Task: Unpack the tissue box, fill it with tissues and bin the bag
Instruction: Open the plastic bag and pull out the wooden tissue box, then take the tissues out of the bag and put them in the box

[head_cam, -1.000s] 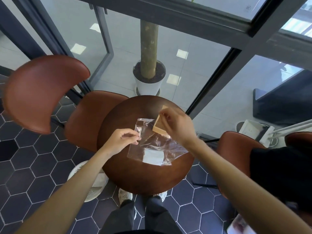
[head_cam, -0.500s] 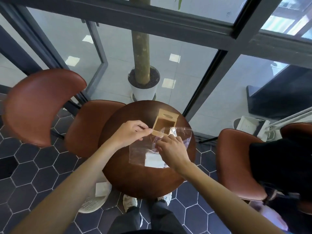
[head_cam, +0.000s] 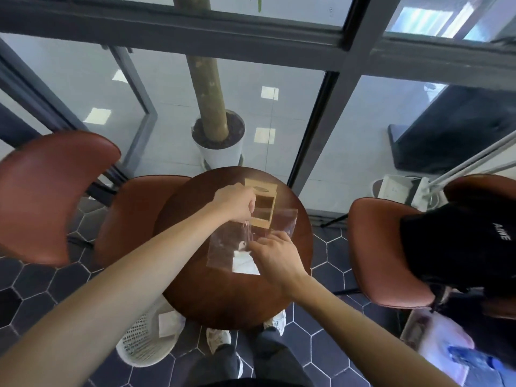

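In the head view, a small round wooden table (head_cam: 223,297) stands in front of the person, between two brown chairs. On the far part of the table stands the tissue box (head_cam: 262,203), made of light wood, with an oval slot on its upper face. A clear plastic bag (head_cam: 227,247) lies on the table and reaches up to the box; part of it covers the lower end of the box. Inside the bag, near its closer edge, there is a white pack of tissues (head_cam: 245,263).

The left hand (head_cam: 237,201) is over the left side of the box, with the fingers curled closed. It pinches the edge of the bag between fingertips, just beside the box. The right hand (head_cam: 275,252) is at the closer side of the bag, its fingers bent and holding the plastic near the tissues. How tightly it holds is not clear.

Under the table on the left stands a white mesh basket (head_cam: 139,342) with a white paper inside. The person's shoes are on dark hexagon floor tiles.
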